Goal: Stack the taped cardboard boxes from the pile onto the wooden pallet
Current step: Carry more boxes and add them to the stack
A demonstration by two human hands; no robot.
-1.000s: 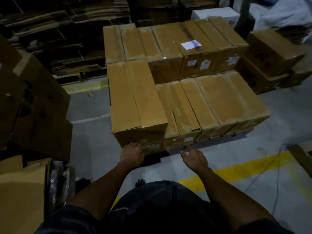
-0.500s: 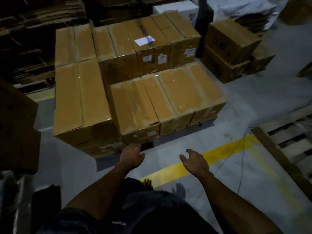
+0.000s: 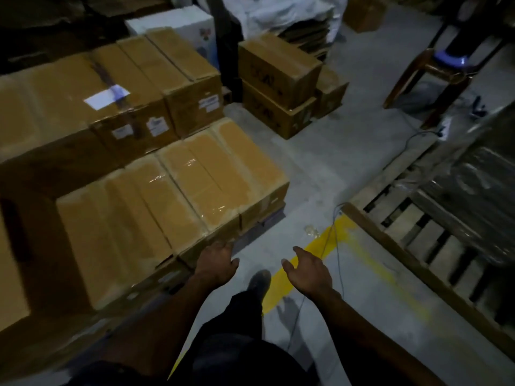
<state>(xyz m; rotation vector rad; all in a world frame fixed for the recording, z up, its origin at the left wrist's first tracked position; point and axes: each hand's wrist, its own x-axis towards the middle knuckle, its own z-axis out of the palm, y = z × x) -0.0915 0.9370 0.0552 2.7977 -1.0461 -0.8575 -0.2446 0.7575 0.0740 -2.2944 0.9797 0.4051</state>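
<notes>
Pretty dim shot, so going off what's readable. The landmark here is the yellow floor line [image 3: 315, 263] running across the grey concrete. Both hands are hanging out right by it with nothing in them: the left hand [image 3: 217, 263] is sitting just left of the line, fingers relaxed and pointing at the near edge of the front row of taped boxes [image 3: 178, 199], looking like it's touching or almost touching that edge, can't tell which. The right hand [image 3: 309, 274] is hovering directly over the line, fingers loosely spread, holding nothing.

The taped boxes are lying left of the line and beyond it, side by side in a low front row, with a taller back row [image 3: 111, 87] standing behind them, one of those wearing a white paper label [image 3: 107, 97]. The pallet under the stack is barely showing.

Further beyond the line a small pile of darker boxes [image 3: 278, 79] is sitting on the floor. Right of the line a bare wooden pallet [image 3: 418, 246] is lying, and a thin cable [image 3: 335, 246] is trailing across the line.
</notes>
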